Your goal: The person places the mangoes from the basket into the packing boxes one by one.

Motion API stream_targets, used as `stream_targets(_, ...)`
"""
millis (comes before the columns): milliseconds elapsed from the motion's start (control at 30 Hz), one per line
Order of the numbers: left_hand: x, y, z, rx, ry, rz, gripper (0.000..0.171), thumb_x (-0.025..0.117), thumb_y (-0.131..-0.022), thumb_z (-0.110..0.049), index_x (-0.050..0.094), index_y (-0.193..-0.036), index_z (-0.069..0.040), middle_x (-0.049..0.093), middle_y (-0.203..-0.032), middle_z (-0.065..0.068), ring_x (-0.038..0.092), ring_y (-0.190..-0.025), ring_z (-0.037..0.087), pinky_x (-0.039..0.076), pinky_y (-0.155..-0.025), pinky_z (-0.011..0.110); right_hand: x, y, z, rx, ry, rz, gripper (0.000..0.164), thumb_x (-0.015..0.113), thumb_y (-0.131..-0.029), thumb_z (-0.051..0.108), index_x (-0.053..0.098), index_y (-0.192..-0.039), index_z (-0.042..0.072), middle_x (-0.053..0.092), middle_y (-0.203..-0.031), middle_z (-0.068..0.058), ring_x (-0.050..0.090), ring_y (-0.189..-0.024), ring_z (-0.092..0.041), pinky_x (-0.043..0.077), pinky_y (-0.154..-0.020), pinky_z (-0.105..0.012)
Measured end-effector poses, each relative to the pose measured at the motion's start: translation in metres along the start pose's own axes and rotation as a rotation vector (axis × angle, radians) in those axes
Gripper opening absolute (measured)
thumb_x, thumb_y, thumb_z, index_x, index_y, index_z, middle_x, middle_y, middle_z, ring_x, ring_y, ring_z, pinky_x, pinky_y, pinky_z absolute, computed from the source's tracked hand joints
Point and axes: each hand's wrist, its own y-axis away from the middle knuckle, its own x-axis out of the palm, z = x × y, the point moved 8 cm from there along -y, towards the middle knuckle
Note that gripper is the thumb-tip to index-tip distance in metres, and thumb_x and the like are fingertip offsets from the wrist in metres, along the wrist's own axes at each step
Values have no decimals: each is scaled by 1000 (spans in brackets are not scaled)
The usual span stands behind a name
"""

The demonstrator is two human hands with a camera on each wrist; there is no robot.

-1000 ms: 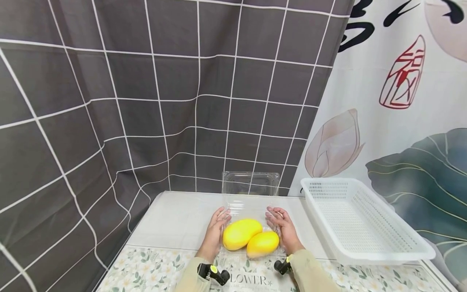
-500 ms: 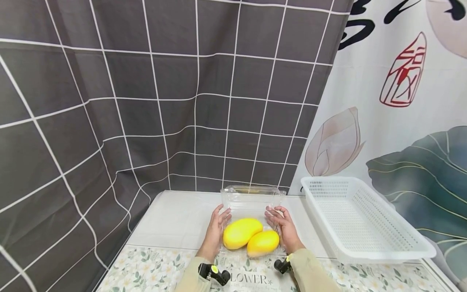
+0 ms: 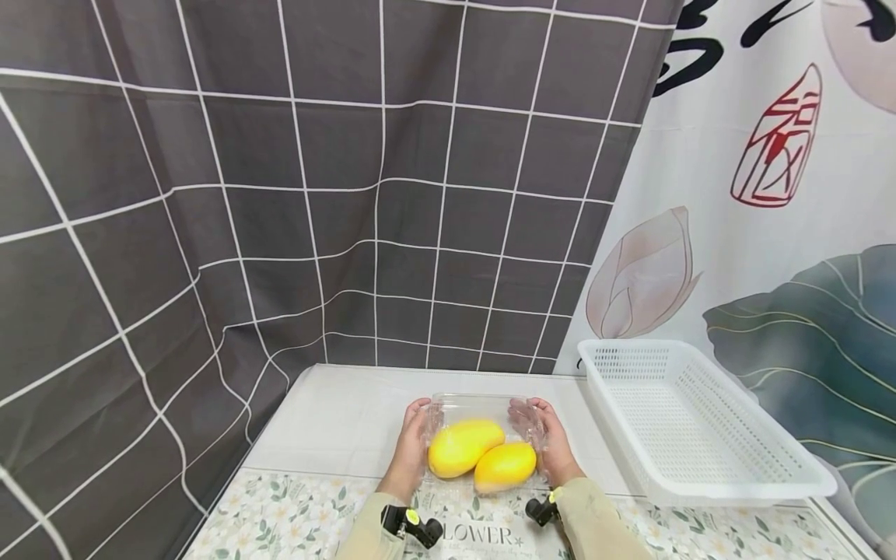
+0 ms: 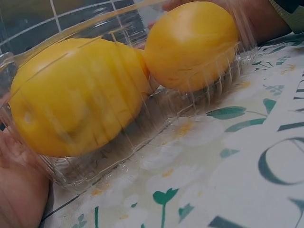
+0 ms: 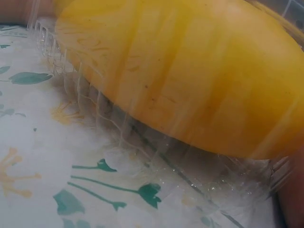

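Observation:
Two yellow mangoes, a larger one [image 3: 465,448] and a smaller one [image 3: 505,467], lie side by side in a clear plastic clamshell box [image 3: 483,403] on the table. Its lid lies over the fruit; whether it is latched does not show. My left hand [image 3: 409,443] holds the box's left side, fingers bent at the far corner. On the opposite side, my right hand [image 3: 553,443] holds the box, its fingers partly seen through the plastic. In the left wrist view, both mangoes show through the ribbed wall. One mango [image 5: 190,76] fills much of the right wrist view.
To the right stands a white perforated plastic basket [image 3: 700,420], with nothing seen in it. A flower-print cloth [image 3: 280,513] covers the table's near part. A dark grid-patterned curtain [image 3: 336,218] hangs behind, and a printed white one [image 3: 707,272] behind the basket.
The clear lid has swung down from standing upright at the back and now lies over the mangoes. Both hands keep nearly the same place beside the box.

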Motion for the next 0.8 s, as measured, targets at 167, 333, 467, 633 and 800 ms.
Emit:
stream_targets(167, 2, -1, -2, 17, -15, -2, 43, 41, -106, -23, 35, -145, -6, 42, -155, 21, 35, -147, 37, 19, -125, 54, -3, -2, -2, 26, -48, -36, 19, 31, -107, 6, 36, -125, 7, 67, -128, -6, 63, -121, -20, 41, -116, -41)
stream_targets(333, 4, -2, -2, 23, -60, 4, 47, 33, -105, -15, 33, -151, -4, 43, -154, 22, 36, -146, 39, 19, -124, 55, -5, -2, -1, 55, -17, -64, 26, 32, -106, 7, 35, -131, 3, 66, -130, -6, 64, -119, -16, 41, -116, -38)
stream_targets(467, 4, -2, -1, 23, -95, 8, 52, 31, -106, -16, 29, -156, -5, 41, -155, 21, 34, -147, 40, 18, -124, 57, -4, -3, -2, 70, -6, -61, 33, 30, -105, 7, 34, -137, 0, 63, -135, -8, 61, -122, -16, 38, -118, -38)
stream_targets(633, 4, 3, -4, 25, -120, 23, 55, 33, -107, -19, 23, -160, -6, 36, -159, 21, 26, -149, 41, 15, -124, 57, -4, -2, -5, 92, 65, -44, 45, 28, -104, 7, 29, -148, -3, 50, -150, -18, 54, -133, -21, 37, -118, -34)
stream_targets(800, 2, 10, -6, 29, -127, 68, 58, 32, -107, -17, 17, -162, -7, 28, -163, 21, 17, -152, 42, 9, -125, 56, -5, 4, -9, 117, 104, -14, 52, 30, -107, 15, 22, -157, 3, 33, -161, -19, 33, -148, -31, 26, -123, -38)
